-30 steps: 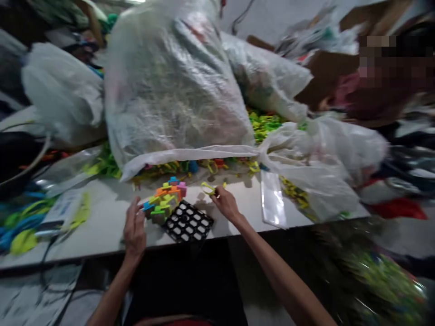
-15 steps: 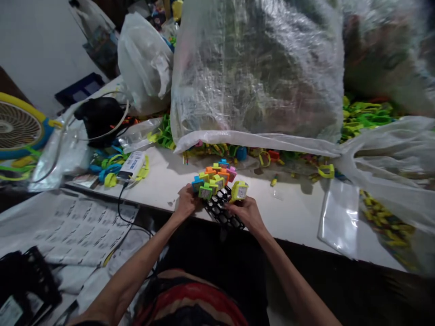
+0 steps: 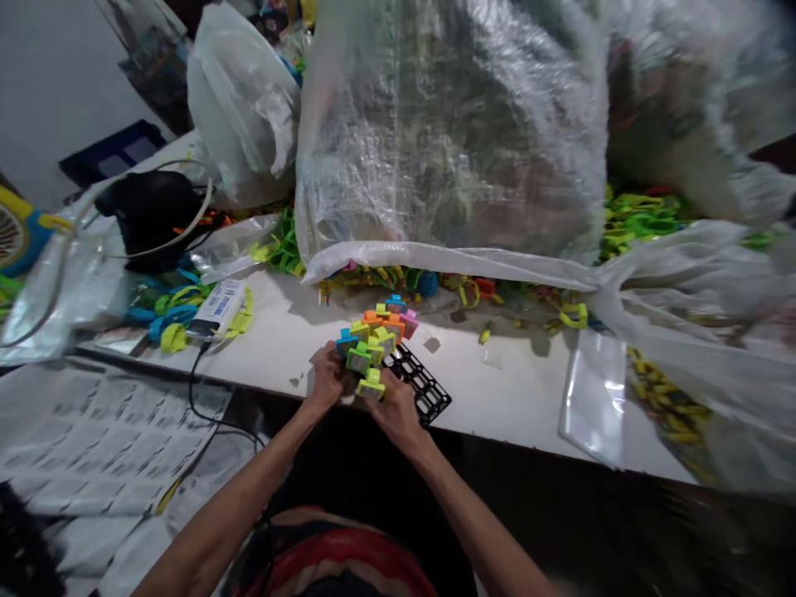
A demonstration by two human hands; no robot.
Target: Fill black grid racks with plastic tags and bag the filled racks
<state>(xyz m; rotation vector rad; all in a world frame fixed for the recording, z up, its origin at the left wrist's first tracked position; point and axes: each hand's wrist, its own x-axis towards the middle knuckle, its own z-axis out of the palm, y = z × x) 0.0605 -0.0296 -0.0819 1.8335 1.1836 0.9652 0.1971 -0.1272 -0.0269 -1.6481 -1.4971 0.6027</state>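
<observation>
While R hand (image 3: 398, 408) has grip clamped on yellow watch (image 3: 371, 385), L hand (image 3: 327, 375) is nr blue watch (image 3: 346, 342), can't tell grip.

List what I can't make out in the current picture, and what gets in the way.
All in the head view:
- Left hand: fingertips, partly hidden by the coloured watch-like pieces.
- Right hand: fingertips, hidden at the lowest yellow piece.
- Black grid: near-left part, covered by pieces and right hand.
- White box: print too small and blurred.
- Fan: cut off by the left edge.
</observation>
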